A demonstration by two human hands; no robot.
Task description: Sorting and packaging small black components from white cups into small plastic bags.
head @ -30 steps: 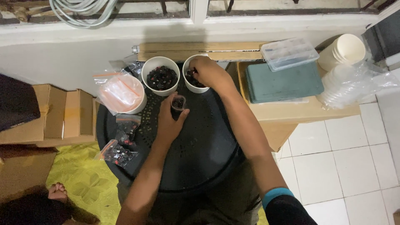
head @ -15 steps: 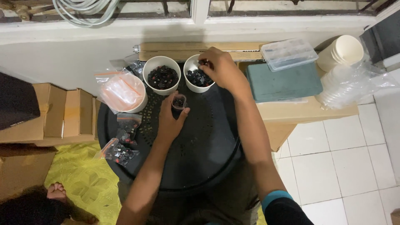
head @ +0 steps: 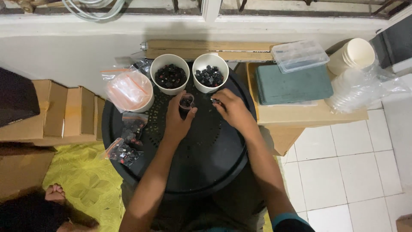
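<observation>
The left hand (head: 178, 122) grips a small clear cup (head: 186, 102) of dark pieces, upright on the round black surface (head: 206, 159) — just below two white cups (head: 171, 74). The right hand (head: 231, 109) pinches a small dark piece (head: 214, 101) beside it.

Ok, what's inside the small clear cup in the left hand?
The small clear cup in the left hand holds a few small dark pieces; fingers cover its lower part, so the amount can't be seen.
</observation>
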